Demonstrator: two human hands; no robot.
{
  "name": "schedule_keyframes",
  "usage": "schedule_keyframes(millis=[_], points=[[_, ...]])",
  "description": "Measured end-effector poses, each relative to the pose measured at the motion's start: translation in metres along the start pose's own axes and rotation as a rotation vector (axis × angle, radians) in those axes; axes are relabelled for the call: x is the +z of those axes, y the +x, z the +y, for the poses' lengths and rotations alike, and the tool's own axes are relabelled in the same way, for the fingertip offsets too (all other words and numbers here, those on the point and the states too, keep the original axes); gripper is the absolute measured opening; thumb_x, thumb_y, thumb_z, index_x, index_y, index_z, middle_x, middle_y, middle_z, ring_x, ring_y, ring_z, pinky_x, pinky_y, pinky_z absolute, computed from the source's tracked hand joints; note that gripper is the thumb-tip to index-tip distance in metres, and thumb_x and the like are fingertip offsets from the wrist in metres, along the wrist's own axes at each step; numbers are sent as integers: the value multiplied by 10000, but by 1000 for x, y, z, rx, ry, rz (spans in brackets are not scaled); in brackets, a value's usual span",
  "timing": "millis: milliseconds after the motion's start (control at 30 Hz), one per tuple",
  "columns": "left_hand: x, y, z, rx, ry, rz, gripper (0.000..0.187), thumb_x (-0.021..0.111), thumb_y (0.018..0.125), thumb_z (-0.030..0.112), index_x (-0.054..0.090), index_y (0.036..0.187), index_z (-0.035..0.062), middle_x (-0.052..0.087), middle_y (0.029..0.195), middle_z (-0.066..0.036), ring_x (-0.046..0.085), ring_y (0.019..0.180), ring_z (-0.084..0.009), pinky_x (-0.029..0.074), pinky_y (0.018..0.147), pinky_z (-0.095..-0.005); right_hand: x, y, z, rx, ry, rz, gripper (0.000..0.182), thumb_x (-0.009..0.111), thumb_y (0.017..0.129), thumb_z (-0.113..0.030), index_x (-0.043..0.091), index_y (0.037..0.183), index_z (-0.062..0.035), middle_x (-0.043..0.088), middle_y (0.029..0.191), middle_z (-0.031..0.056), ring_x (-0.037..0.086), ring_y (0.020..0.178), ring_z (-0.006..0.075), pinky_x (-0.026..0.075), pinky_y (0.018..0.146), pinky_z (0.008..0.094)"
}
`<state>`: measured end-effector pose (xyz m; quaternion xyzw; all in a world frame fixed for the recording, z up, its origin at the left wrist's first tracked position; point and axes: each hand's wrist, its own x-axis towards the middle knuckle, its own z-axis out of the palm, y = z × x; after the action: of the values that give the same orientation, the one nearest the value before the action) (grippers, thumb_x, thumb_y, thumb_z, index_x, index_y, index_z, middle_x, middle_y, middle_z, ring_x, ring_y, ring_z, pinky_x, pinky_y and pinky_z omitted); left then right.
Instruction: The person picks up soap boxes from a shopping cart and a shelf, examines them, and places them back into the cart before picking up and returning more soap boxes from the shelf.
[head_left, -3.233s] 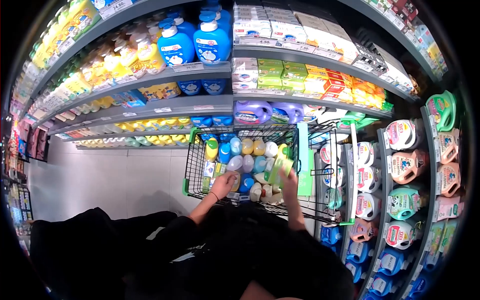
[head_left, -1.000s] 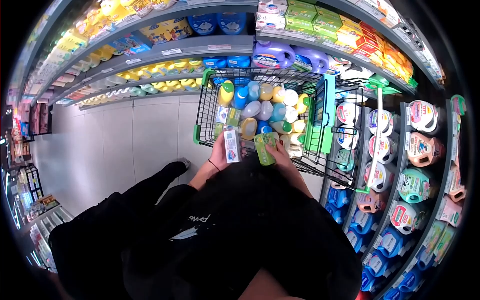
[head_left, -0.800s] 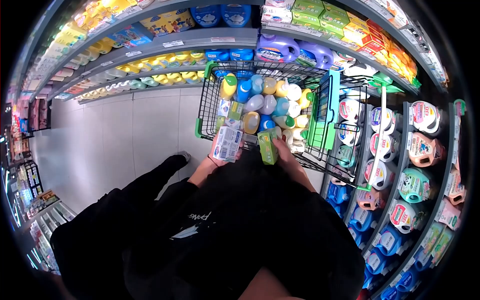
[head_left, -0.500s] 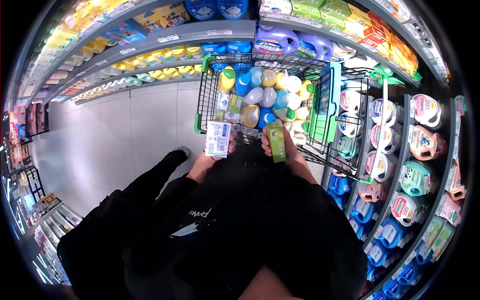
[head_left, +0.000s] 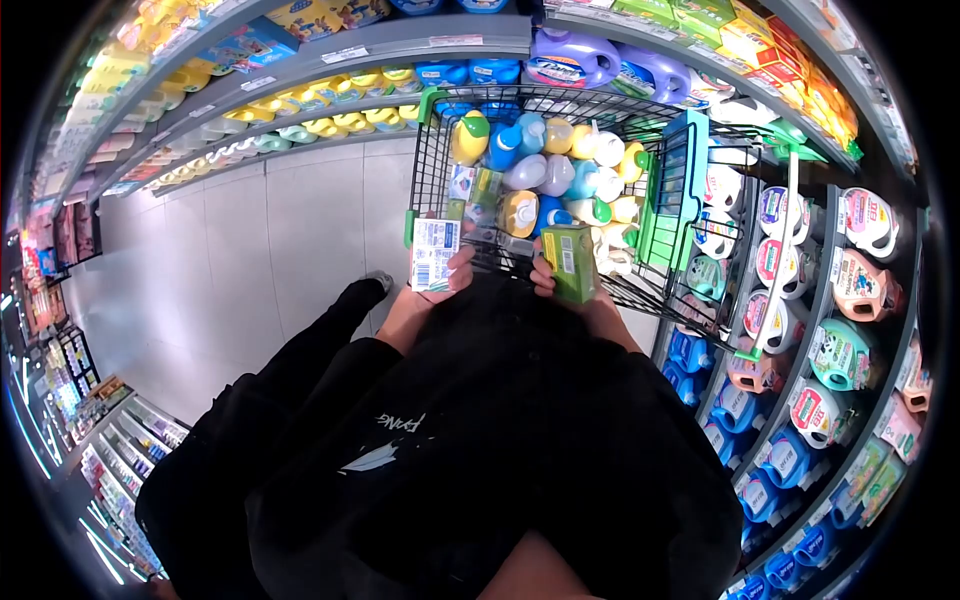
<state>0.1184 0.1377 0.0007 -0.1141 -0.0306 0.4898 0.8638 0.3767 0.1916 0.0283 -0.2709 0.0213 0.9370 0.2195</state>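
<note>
My left hand [head_left: 459,272] is closed around a small white box [head_left: 433,258] with blue print and a barcode, at the near left corner of the shopping cart. My right hand [head_left: 544,278] grips a green box [head_left: 568,262] whose broad face, with a pale label, points up. Both boxes are held at the cart's near side, in front of my body. The wire shopping cart [head_left: 428,150] holds many pump bottles, among them a yellow bottle with a green cap [head_left: 468,140] and a blue bottle [head_left: 505,147]. Small boxes [head_left: 484,188] lie at its left end.
Shelves of yellow bottles [head_left: 330,125] and purple jugs [head_left: 560,62] run along the far side. Detergent jugs [head_left: 838,355] fill the shelves at right, beside the cart's handle [head_left: 780,250]. Pale floor tiles [head_left: 240,250] stretch to the left.
The green box in my right hand has turned from its narrow side to its broad face. The white box stays in my left hand, tilted slightly. The cart appears slightly farther right and up.
</note>
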Motion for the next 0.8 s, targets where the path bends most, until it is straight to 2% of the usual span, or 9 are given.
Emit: schedule_keyframes(millis=[67, 167, 200, 300, 333, 433, 567, 600, 800], points=[[0, -1, 3, -7, -2, 36, 728, 305, 930, 637, 458, 1298, 28, 494, 714, -146, 492, 508, -307, 423, 516, -393, 4, 11, -1, -29, -94, 79, 678, 342, 898, -688, 562, 1071, -70, 552, 758, 62, 532, 625, 204, 426, 554, 337], [8, -3, 6, 14, 54, 251, 736, 315, 919, 652, 461, 1284, 31, 488, 729, -148, 503, 549, -317, 423, 521, -394, 19, 22, 1, -50, -217, 281, 604, 393, 920, -625, 529, 1167, -91, 539, 817, 47, 501, 680, 169, 438, 625, 299], [8, 0, 9, -2, 90, 143, 752, 316, 907, 667, 459, 1264, 20, 566, 872, -204, 583, 688, -374, 448, 556, -403, 19, 27, 0, -16, -277, 298, 581, 369, 950, -596, 525, 1208, -100, 577, 864, 56, 542, 728, 171, 469, 668, 311], [16, 0, 12, -9, 111, 451, 731, 324, 913, 652, 488, 1241, 20, 583, 1109, -247, 619, 854, -437, 460, 546, -436, 23, 35, 9, -171, -404, 285, 482, 477, 971, -442, 499, 1253, -52, 605, 1077, 65, 593, 955, 199, 485, 825, 333], [7, -1, 14, -18, 89, 423, 759, 333, 895, 671, 497, 1220, 5, 548, 1246, -263, 615, 949, -462, 473, 558, -436, 24, 35, 9, -156, -391, 251, 486, 537, 957, -373, 471, 1278, -14, 581, 1164, 77, 574, 1044, 202, 461, 896, 319], [-12, -4, 21, -67, 131, 390, 777, 310, 898, 672, 495, 1209, -15, 540, 1259, -253, 617, 930, -456, 476, 554, -435, 38, 42, 11, -198, -702, 337, 506, 541, 951, -362, 452, 1300, -6, 572, 1175, 88, 553, 1071, 183, 440, 923, 300], [-39, -8, 20, -89, 148, 266, 813, 248, 912, 681, 500, 1183, -43, 588, 1060, -202, 625, 851, -416, 468, 505, -404, 58, 50, 3, -119, -1184, 308, 549, 717, 815, -192, 464, 1252, 23, 572, 1158, 137, 535, 1074, 200, 433, 914, 327], [-33, -7, 20, -84, 190, 326, 787, 216, 933, 640, 532, 1129, -54, 588, 942, -142, 638, 811, -418, 473, 513, -401, 56, 53, 8, -272, -1395, 399, 587, 777, 727, -137, 480, 1205, 29, 543, 1192, 179, 537, 1088, 241, 444, 910, 359], [-37, -17, 21, -28, 244, 418, 783, 210, 937, 631, 550, 1108, -54, 605, 997, -180, 641, 798, -415, 483, 518, -404, 40, 75, 25, -467, -1688, 383, 751, 807, 674, -213, 413, 1276, 2, 486, 1225, 229, 539, 1119, 344, 464, 902, 405]])
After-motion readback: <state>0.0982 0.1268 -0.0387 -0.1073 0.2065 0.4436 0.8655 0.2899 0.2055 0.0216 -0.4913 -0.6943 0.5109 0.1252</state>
